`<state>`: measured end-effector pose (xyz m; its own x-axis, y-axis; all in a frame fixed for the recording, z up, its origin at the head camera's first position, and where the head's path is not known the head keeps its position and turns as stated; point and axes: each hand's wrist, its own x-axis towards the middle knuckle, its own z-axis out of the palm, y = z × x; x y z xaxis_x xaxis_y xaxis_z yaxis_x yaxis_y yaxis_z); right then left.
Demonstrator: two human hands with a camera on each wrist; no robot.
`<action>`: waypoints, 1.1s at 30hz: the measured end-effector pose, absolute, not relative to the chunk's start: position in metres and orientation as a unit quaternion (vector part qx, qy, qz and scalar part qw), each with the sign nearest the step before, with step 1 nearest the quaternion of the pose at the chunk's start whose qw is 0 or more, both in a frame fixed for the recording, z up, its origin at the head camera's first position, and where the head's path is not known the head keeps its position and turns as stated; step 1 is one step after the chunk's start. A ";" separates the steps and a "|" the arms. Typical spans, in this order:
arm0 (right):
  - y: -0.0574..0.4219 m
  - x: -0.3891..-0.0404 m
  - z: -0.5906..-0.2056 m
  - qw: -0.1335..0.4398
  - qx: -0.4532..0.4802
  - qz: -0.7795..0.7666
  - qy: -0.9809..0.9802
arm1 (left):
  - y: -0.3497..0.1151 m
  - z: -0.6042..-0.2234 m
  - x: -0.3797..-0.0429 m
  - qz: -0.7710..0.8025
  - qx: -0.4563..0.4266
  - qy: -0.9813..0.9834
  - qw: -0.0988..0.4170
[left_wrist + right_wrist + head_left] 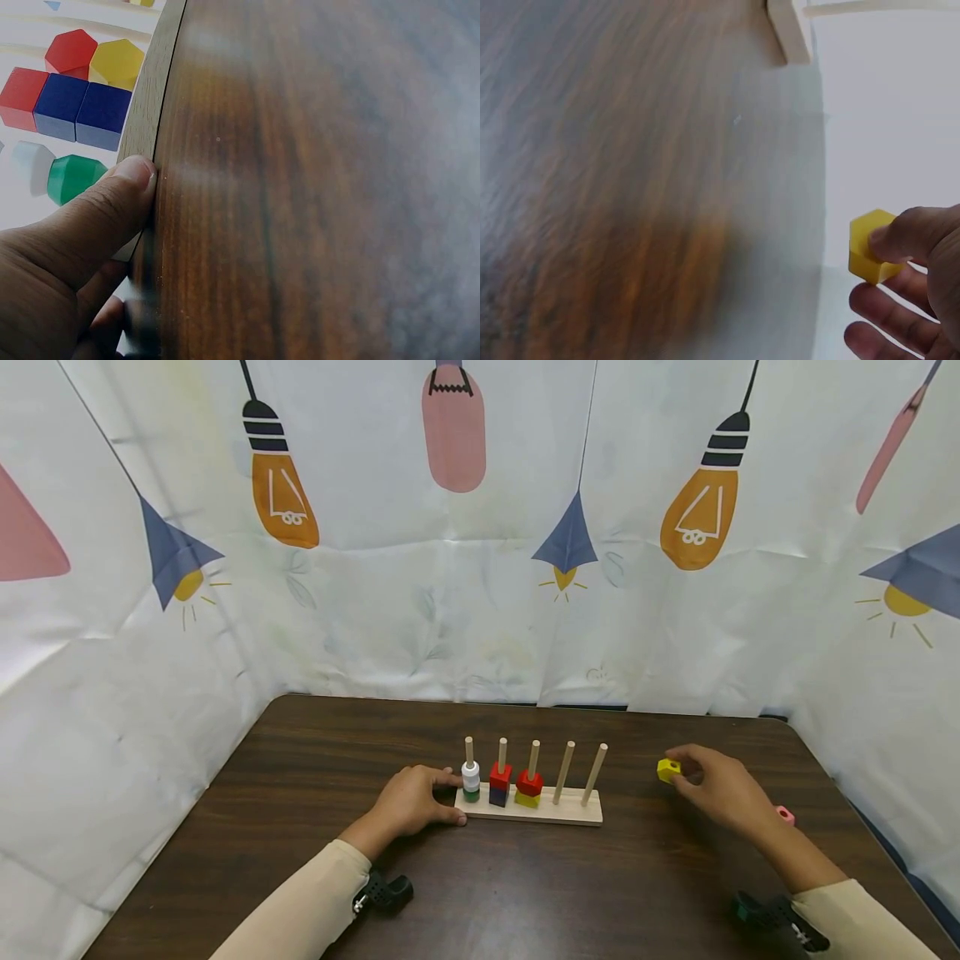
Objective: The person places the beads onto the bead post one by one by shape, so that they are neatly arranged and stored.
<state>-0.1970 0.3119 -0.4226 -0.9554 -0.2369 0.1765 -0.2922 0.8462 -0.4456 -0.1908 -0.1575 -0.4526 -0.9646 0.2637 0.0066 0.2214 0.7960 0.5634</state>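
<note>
A wooden peg stand (577,812) lies on the table, its upright pegs in one row. My left hand (408,800) holds its left end, the thumb (112,202) on the front edge. The leftmost peg carries white beads (470,775) above a green bead (75,178). Beside it, red (500,775) sits over blue blocks (103,112). A red hexagonal bead (529,782) rests above a yellow one (527,799) on the third peg. Off to the right, my right hand (720,785) pinches a yellow hexagonal bead (866,244) between thumb and fingers, above the table.
A pink bead (785,814) lies on the table, partly behind the right forearm. The two right pegs (592,777) of the stand are bare. The dark wooden table (510,893) ends at a patterned cloth (480,610) behind and at the sides.
</note>
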 end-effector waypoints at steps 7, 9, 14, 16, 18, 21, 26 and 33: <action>0.297 -0.192 -0.404 0.067 0.169 0.244 -0.953 | -0.157 -0.453 -0.191 0.292 0.135 0.946 0.030; 0.293 -0.190 -0.399 0.073 0.179 0.246 -0.950 | -0.157 -0.453 -0.190 0.292 0.134 0.947 0.030; 0.284 -0.186 -0.384 0.085 0.198 0.243 -0.946 | -0.157 -0.454 -0.190 0.292 0.134 0.946 0.031; 0.280 -0.184 -0.379 0.088 0.203 0.241 -0.945 | -0.157 -0.454 -0.190 0.293 0.134 0.946 0.031; 0.277 -0.183 -0.374 0.089 0.209 0.242 -0.943 | -0.157 -0.454 -0.190 0.292 0.135 0.946 0.032; 0.273 -0.180 -0.366 0.093 0.215 0.241 -0.942 | -0.157 -0.453 -0.190 0.291 0.135 0.947 0.032; 0.267 -0.179 -0.356 0.104 0.230 0.243 -0.937 | -0.157 -0.452 -0.190 0.291 0.131 0.947 0.031; 0.257 -0.179 -0.350 0.135 0.262 0.246 -0.924 | -0.158 -0.453 -0.191 0.291 0.129 0.947 0.037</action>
<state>-0.1790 0.2569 -0.3496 -0.8264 -0.4179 0.3774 -0.5502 0.7421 -0.3829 -0.1910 -0.1576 -0.4525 -0.9641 0.2655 0.0053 0.2228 0.7978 0.5602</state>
